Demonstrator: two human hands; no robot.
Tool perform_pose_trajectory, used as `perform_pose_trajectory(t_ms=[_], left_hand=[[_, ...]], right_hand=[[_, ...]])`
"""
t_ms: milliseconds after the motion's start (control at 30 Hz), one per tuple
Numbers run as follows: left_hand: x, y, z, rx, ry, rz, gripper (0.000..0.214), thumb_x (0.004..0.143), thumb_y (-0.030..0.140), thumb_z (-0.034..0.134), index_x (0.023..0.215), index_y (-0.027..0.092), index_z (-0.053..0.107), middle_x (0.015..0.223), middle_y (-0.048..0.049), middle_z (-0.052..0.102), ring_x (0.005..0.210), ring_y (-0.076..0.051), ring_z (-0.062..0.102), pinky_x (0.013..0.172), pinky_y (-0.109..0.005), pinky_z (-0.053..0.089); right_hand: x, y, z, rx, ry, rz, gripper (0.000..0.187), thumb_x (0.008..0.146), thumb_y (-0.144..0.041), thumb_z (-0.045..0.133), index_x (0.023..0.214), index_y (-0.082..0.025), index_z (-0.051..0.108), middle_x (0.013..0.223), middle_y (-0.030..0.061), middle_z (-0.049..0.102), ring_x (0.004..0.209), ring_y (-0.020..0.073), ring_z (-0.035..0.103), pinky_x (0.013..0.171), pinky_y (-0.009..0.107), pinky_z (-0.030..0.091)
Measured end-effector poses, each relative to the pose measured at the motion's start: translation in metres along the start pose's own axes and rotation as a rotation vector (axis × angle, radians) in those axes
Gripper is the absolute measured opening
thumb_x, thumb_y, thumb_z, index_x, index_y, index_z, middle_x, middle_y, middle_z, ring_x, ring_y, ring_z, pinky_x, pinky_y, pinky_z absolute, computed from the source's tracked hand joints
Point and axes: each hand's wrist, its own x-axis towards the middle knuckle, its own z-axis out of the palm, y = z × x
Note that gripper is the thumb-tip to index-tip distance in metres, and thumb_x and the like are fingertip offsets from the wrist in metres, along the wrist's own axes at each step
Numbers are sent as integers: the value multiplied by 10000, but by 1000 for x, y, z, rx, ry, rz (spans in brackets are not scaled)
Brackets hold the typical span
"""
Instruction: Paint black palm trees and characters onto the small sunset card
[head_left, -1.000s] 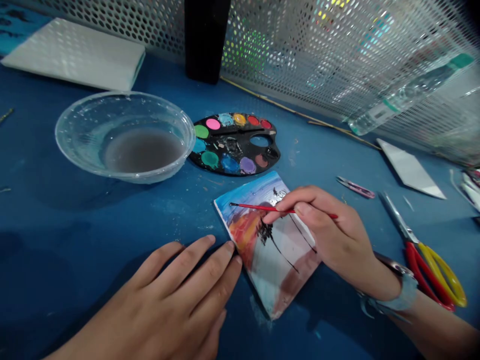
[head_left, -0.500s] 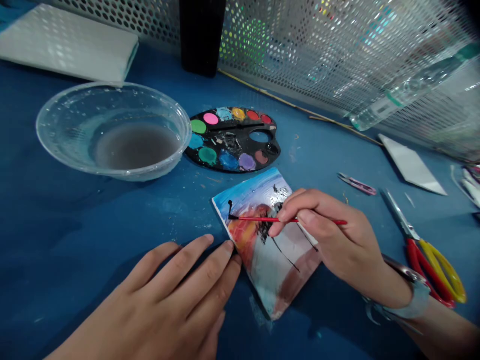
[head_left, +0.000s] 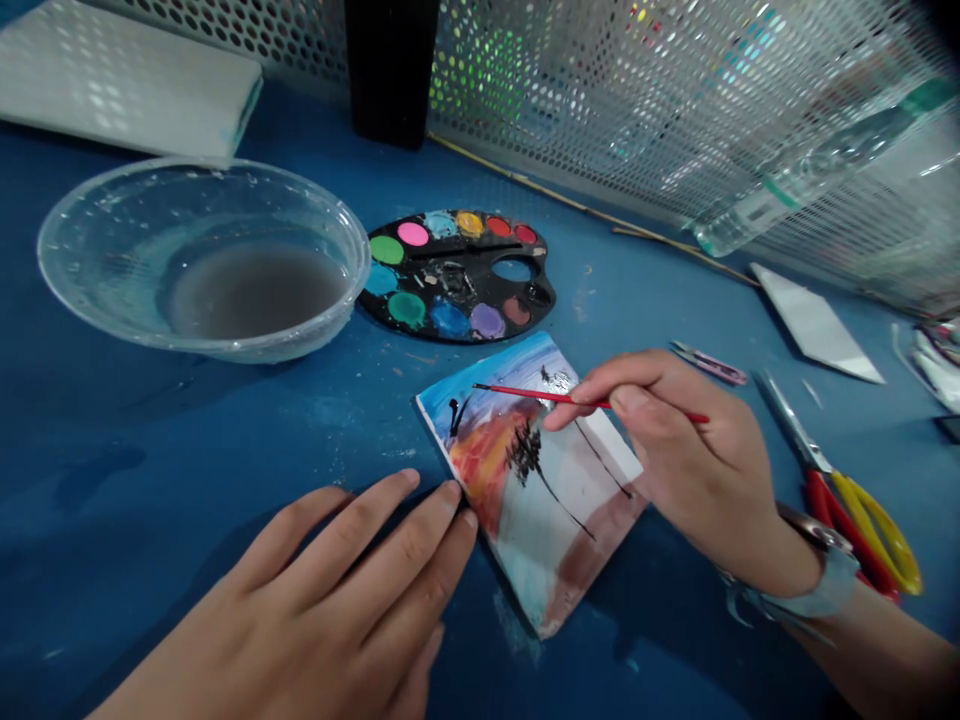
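Near left on the bench [head_left: 292,420], my left hand [head_left: 352,590] lies with fingers loosely spread, holding nothing, against the canvas [head_left: 532,500] on its right: left black strokes [head_left: 453,416] seem unfinished, two trees [head_left: 526,452] look done. My right hand [head_left: 690,445] pinches the brush [head_left: 517,393] above.

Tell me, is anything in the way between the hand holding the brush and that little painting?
Nothing visible stands between the right hand or its red brush and the painting. The left hand lies at the painting's left edge, clear of the brush; the palette sits farther back.
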Motion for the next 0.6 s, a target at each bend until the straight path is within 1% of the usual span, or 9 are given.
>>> perform_pose_trajectory(t_ms=[100, 200, 267, 333, 400, 433, 500, 600], left_hand=[[1, -1, 0, 4, 0, 3, 446, 975, 422, 531, 1373, 233, 604, 1371, 25, 672, 1282, -191, 525, 1256, -301, 132], [2, -1, 1, 4, -9, -3, 451, 973, 424, 536, 1380, 241, 599, 1371, 26, 673, 1278, -190, 530, 1256, -302, 135], [1, -1, 2, -1, -1, -6, 458, 974, 429, 530, 1387, 241, 594, 1369, 25, 674, 1277, -191, 530, 1258, -303, 130], [1, -1, 3, -4, 4, -5, 467, 972, 434, 531, 1393, 239, 590, 1376, 26, 669, 1281, -192, 528, 1259, -302, 124], [0, -1, 3, -3, -6, -1, 471, 968, 435, 541, 1393, 237, 591, 1380, 25, 667, 1284, -195, 527, 1259, -304, 125], [0, -1, 2, -1, -9, -2, 471, 968, 435, 542, 1392, 236, 593, 1380, 24, 667, 1286, -197, 526, 1259, -308, 128], [0, -1, 2, 5, -8, -2, 467, 972, 430, 537, 1392, 233, 594, 1382, 20, 665, 1285, -199, 528, 1258, -312, 137], [1, -1, 1, 0, 6, -6, 459, 983, 413, 521, 1401, 232, 583, 1391, 20, 659, 1279, -190, 532, 1255, -302, 142]], right_hand=[[1, -2, 2, -33, -26, -21, 242, 1036, -231, 494, 943, -276, 713, 867, -38, 781, 843, 149, 695, 870, 341, 455], [1, -1, 1, -69, -26, -8, 234, 1028, -226, 505, 940, -269, 718, 857, -34, 772, 831, 147, 684, 841, 337, 442], [0, 2, -1, -3, -7, 29, 239, 1020, -217, 508, 916, -265, 717, 820, -31, 745, 779, 146, 666, 787, 333, 442], [0, 6, -3, 143, 39, 61, 261, 1007, -190, 490, 899, -264, 715, 785, -24, 712, 726, 152, 640, 737, 332, 450], [-1, 9, -5, 277, 81, 66, 283, 986, -153, 474, 888, -262, 717, 749, -15, 693, 690, 160, 619, 711, 334, 459], [-1, 9, -5, 308, 87, 64, 293, 974, -134, 472, 883, -260, 720, 734, -12, 689, 681, 162, 614, 709, 334, 461], [-2, 9, -5, 318, 63, 73, 302, 970, -121, 468, 879, -258, 721, 726, -9, 689, 673, 164, 610, 695, 334, 456], [-5, 6, -3, 309, -17, 89, 271, 1002, -169, 481, 906, -260, 718, 756, -9, 696, 704, 169, 625, 697, 339, 450]])
